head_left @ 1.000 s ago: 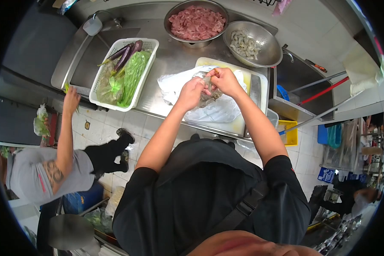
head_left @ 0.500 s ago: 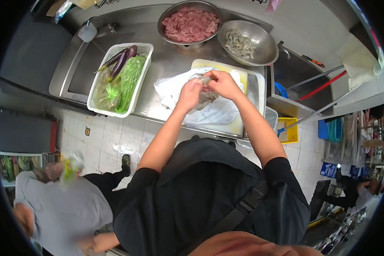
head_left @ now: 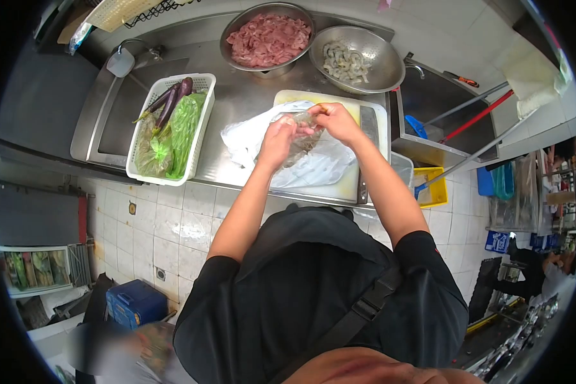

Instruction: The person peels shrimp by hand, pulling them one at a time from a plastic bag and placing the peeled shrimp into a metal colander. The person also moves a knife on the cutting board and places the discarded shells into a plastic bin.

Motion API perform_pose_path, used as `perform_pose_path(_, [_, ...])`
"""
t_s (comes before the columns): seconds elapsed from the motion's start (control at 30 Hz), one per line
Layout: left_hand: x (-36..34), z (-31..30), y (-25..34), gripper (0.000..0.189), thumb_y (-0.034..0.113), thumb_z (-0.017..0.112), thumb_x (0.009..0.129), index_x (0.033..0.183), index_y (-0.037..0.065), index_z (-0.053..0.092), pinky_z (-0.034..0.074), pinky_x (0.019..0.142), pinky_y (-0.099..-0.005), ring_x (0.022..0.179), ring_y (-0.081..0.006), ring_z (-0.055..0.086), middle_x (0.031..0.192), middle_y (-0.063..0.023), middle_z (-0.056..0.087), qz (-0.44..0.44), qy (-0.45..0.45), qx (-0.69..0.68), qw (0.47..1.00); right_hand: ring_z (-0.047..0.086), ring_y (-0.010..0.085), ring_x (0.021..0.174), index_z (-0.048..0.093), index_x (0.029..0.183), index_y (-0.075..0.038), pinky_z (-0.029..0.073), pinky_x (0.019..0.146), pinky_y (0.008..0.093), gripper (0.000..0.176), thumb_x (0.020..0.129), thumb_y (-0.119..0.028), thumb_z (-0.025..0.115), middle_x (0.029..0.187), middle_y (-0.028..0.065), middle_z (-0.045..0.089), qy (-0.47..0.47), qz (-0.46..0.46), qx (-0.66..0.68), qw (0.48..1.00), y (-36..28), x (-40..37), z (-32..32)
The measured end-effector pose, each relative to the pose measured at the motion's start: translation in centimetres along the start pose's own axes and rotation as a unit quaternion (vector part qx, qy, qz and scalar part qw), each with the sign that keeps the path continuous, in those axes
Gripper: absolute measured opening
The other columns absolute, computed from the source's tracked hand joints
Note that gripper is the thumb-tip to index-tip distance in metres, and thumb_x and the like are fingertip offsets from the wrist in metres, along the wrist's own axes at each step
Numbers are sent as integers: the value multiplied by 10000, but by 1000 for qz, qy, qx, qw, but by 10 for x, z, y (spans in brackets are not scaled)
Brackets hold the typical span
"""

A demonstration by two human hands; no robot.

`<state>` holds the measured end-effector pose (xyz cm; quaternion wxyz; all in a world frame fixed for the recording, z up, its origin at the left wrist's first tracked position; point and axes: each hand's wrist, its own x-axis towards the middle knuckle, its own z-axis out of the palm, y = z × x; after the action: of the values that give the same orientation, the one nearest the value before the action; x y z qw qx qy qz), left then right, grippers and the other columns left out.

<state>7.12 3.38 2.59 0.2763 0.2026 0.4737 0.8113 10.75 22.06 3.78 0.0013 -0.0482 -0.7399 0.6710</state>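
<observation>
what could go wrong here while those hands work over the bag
The knife lies on the cutting board right beside the right hand; a forearm could brush its blade. The plastic bag lies near the front edge of the counter, so it might slide off. The shrimp pinched with the left hand looks slippery and could drop.

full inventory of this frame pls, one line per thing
shrimp: 1, grey, pinched between both hands above the board
plastic bag: 1, white, spread on the cutting board
cutting board: 1, pale yellow, on the steel counter
knife: 1, steel, along the board's right edge
meat bowl: 1, steel, pink sliced meat, back of counter
shrimp bowl: 1, steel, pale peeled shrimp, right of the meat bowl
basket: 1, white, left on counter
eggplants: at least 2, purple, in basket
green bags: count unclear, in basket
crate: 1, yellow, below counter, right
box: 1, blue, on floor, left
left hand: on shrimp
right hand: on shrimp
</observation>
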Motion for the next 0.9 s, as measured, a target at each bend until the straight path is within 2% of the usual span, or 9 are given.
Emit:
perform_pose_path(0.17, [6,9,-2,220,193,431,986,848,42,512,477,866,-378,853,-229,616,950,-115,605,37,-14,-45,998,568,109,879,609,1060,-18,449,821,268,205,881,-118,600,973,27,650,-6,-70,28,997,-3,-19,5])
perform_pose_path(0.27, [11,18,-12,230,217,456,986,829,59,514,477,819,-363,810,-211,607,931,-97,605,22,-3,-60,998,518,99,751,585,944,-3,442,701,277,251,931,-254,592,791,15,592,30,-126,-107,986,-8,-32,-2])
perform_pose_path(0.4, [16,47,-30,232,241,465,985,831,76,517,467,755,-342,763,-193,592,931,-77,600,-35,8,-66,997,520,105,695,589,903,-1,443,669,275,232,930,-231,588,736,25,595,125,-80,-128,981,-16,-45,-28])
perform_pose_path(0.57, [20,94,-42,250,254,450,989,811,83,492,469,731,-327,758,-197,592,941,-73,588,-75,-40,-109,990,551,93,685,616,835,17,455,639,274,209,934,-159,560,753,32,634,134,-96,21,986,5,-56,-64])
perform_pose_path(0.6, [22,102,-43,249,250,449,988,806,85,490,468,724,-323,744,-192,588,936,-71,587,-77,-37,-96,992,586,173,660,616,823,14,458,637,313,195,904,-159,581,737,81,639,158,-92,5,983,1,-62,-69])
perform_pose_path(0.63, [24,109,-44,249,247,448,988,801,87,488,467,718,-319,730,-187,583,930,-69,586,-80,-35,-83,993,586,173,660,616,823,14,458,637,313,195,904,-159,581,737,81,639,162,-94,4,982,-3,-69,-77])
perform_pose_path(0.73, [27,133,-42,249,233,445,985,787,88,485,466,714,-316,709,-174,575,910,-65,587,-79,-48,-18,996,589,398,774,628,888,-42,463,678,433,175,841,-209,600,825,194,618,229,-98,-317,915,-9,-97,-107])
perform_pose_path(0.83, [32,153,-55,250,222,447,981,775,86,485,468,709,-316,703,-169,576,885,-65,587,-112,-64,2,992,604,386,804,637,882,-54,465,691,455,201,867,-241,565,844,180,633,291,-83,-333,893,17,-122,-135])
perform_pose_path(0.9, [35,167,-56,258,228,455,979,768,83,487,469,701,-317,698,-170,576,868,-67,587,-119,-65,13,991,615,381,843,656,888,-66,475,718,461,243,871,-286,553,872,177,647,289,-7,-339,895,25,-143,-154])
